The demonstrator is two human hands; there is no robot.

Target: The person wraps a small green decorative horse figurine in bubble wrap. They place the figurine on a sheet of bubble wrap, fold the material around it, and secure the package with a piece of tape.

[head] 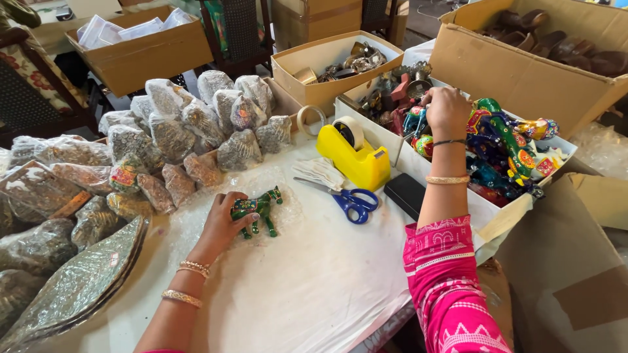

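Left hand (219,225) has its grip closed around the rear of a small green painted horse figurine (256,209), fingers wrapped over its back, and the horse stands upright on a clear sheet of bubble wrap (196,222) spread over the white tabletop (307,281). Over on the other side, the right hand (447,111) is stretched out and down into a white cardboard box (484,209) packed with brightly painted animal figurines (507,140); the fingers are curled in among them, though whether they have hold of one I cannot tell from here. Between the two hands lie a pair of blue-handled scissors (350,199), blades pointing left, and just beyond them a yellow tape dispenser (353,157) with a folded white cloth (319,171) near its base. A flat black case (405,194) sits against the box wall, beside the right forearm. To the left of the horse, a heap of figurines already in bubble wrap (190,131) crowds the tabletop's far edge, with flat wrapped plates (78,281) stacked at the near left. Farther back stands an open tan box of metal pieces (333,65), and a large brown carton of dark wooden items (523,72) sits far right.
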